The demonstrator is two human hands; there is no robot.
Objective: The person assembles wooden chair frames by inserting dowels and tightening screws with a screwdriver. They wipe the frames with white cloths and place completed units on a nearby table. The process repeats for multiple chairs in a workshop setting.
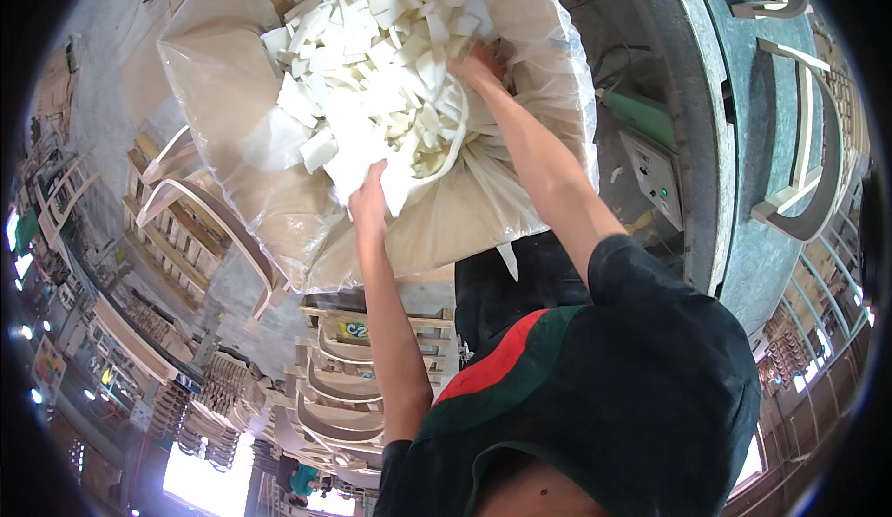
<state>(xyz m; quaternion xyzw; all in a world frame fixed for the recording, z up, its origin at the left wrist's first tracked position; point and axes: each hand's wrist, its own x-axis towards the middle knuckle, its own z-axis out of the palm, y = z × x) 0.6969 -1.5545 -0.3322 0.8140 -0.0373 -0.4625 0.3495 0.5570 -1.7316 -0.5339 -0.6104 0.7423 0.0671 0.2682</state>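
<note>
A large plastic-lined box (pixel 255 113) stands before me, its clear liner spilling in folds over the walls. Inside is a heap of white, flat, foam-like pieces (pixel 376 48). My left hand (pixel 368 203) is closed on the near edge of a bright white sheet-like thing (pixel 358 150), whose kind I cannot make out in the glare. A curved pale edge runs from it up along the heap's right side. Farther in, my right hand (pixel 480 66) reaches to the right side of the heap, touching it; its fingers are partly hidden in shadow and among the pieces.
At the right is a grey-green metal worktable (pixel 757 145) with curved wooden frames (pixel 813 187) on it. A control box (pixel 653 178) with buttons sits below its edge. Curved wooden parts (pixel 214 210) and a wooden pallet (pixel 172 238) are left of the box; stacked chair frames (pixel 339 392) stand below.
</note>
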